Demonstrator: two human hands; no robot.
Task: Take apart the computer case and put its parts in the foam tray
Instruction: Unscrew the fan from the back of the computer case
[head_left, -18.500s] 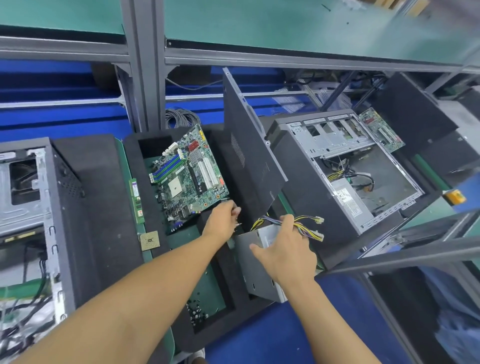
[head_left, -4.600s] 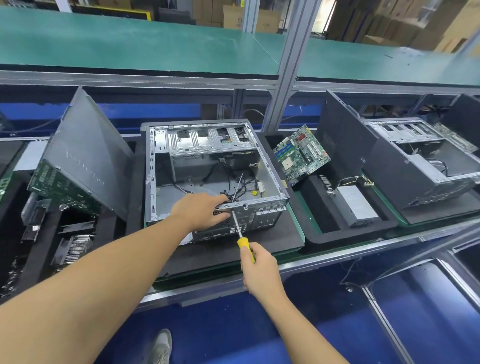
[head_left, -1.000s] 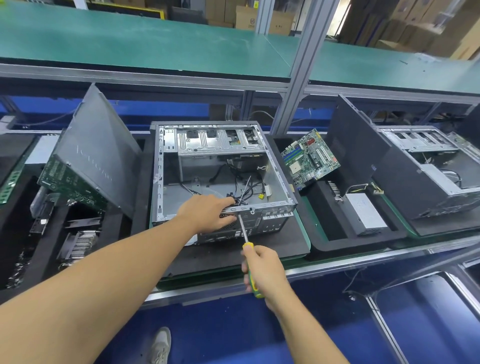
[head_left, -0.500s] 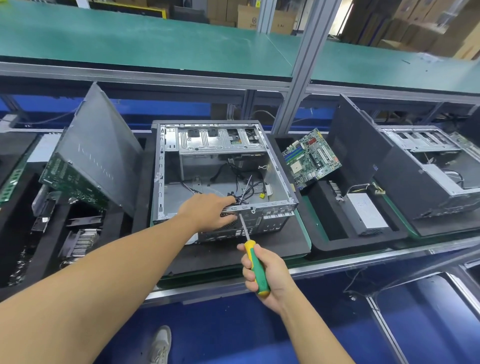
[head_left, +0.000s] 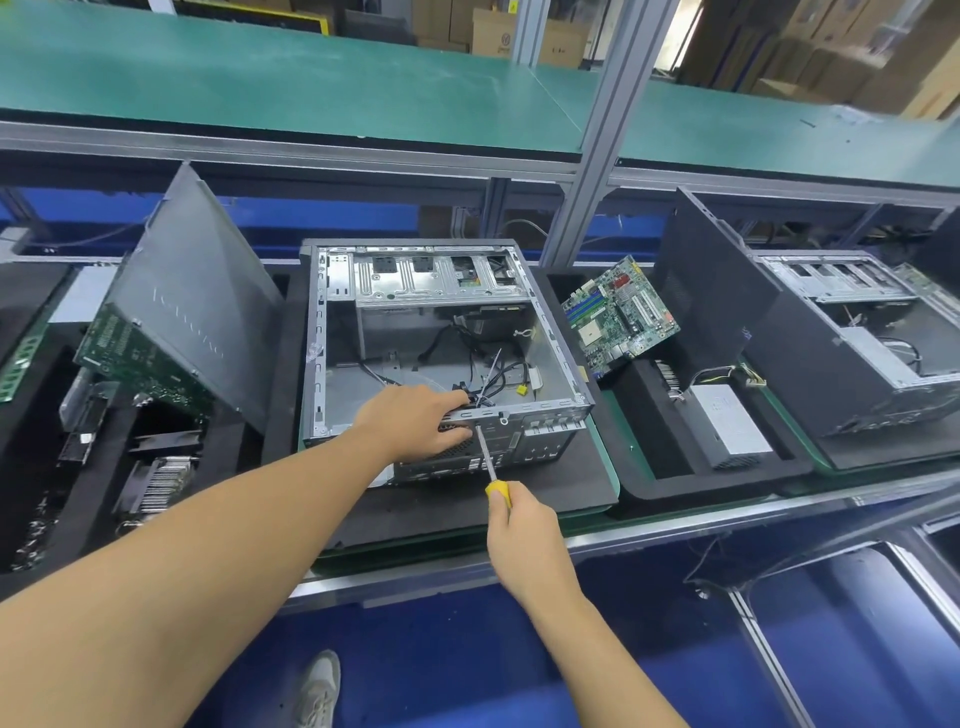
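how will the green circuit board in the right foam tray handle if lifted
The circuit board looks thin, so probably light and stiff. Its exposed slots and chips seem fragile. It leans in the foam tray, so a nudge may tip it.

I'm looking at an electronics disassembly line: green-matted benches on aluminium framing, opened computer cases in foam trays side by side, stacked cardboard boxes behind.

My only view is one wide head-worn camera, facing forward and down, close over the computer case, green shelf beyond.
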